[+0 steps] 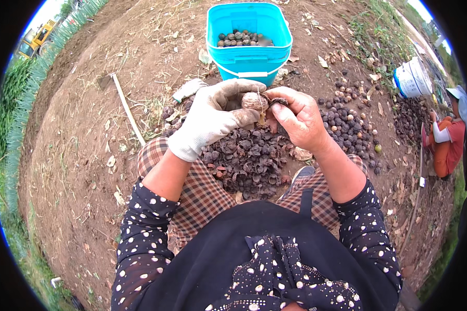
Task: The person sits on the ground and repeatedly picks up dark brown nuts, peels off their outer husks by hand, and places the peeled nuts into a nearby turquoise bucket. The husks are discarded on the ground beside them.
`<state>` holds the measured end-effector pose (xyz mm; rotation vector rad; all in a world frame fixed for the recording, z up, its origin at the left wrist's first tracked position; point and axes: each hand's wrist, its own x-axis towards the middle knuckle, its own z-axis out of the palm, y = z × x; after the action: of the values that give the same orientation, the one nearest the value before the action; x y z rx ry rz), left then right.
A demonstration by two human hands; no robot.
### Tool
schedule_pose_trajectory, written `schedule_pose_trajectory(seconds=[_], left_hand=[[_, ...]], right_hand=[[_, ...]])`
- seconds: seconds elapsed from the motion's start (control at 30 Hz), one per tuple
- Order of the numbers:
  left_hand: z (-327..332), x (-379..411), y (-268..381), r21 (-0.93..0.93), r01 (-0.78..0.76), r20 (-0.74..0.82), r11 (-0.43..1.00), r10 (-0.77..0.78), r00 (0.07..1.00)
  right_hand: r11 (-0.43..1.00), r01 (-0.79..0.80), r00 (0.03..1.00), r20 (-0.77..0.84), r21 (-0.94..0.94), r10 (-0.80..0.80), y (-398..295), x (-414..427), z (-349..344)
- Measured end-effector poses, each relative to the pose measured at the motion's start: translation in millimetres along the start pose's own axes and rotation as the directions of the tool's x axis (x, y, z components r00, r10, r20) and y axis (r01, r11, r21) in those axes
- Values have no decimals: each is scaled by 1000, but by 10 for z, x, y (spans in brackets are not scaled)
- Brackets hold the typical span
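Note:
A pale-shelled walnut (253,102) is gripped by my left hand (222,114), which wears a white knit glove soiled at the fingers. Bare-skinned, my right hand (297,118) pinches a dark piece of walnut husk (279,102) at the nut's right side. A thin strand runs down across the shell. Below both hands, between my knees, lies a heap of dark husk pieces (249,159). Just beyond them stands a turquoise bucket (253,64) with several walnuts (239,38) inside and its white handle hanging at the front.
Dark walnuts (344,128) are spread on the soil at my right. A white glove (188,90) lies left of the bucket, near a wooden-handled hoe (126,105). At far right a person (449,136) sits by a tipped white bucket (414,77). A yellow machine (37,39) stands far left.

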<state>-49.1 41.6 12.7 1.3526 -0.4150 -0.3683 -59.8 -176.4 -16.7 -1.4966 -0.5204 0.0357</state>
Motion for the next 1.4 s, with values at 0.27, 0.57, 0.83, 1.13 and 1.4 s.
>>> schedule_pose_trajectory(seconds=[0.27,0.57,0.83,1.13,1.4], left_hand=[[72,16,-12,144,19,-35,989,-14,999],[135,35,-69,66,-53,-110,996,60,992],[39,83,-91,-38,-44,-165,998,37,986],[129,109,-136,40,-6,-132,999,11,991],[97,109,-150,108,69,-164,992,-50,985]], right_hand=[[902,171,962,-128,-397,-239,28,34,18],[844,132,950,-178,-519,-258,8,46,29],[859,141,943,-199,-491,-268,14,76,-9],[815,224,929,-136,-535,-345,39,73,35],[902,134,962,-163,-410,-218,28,52,14]])
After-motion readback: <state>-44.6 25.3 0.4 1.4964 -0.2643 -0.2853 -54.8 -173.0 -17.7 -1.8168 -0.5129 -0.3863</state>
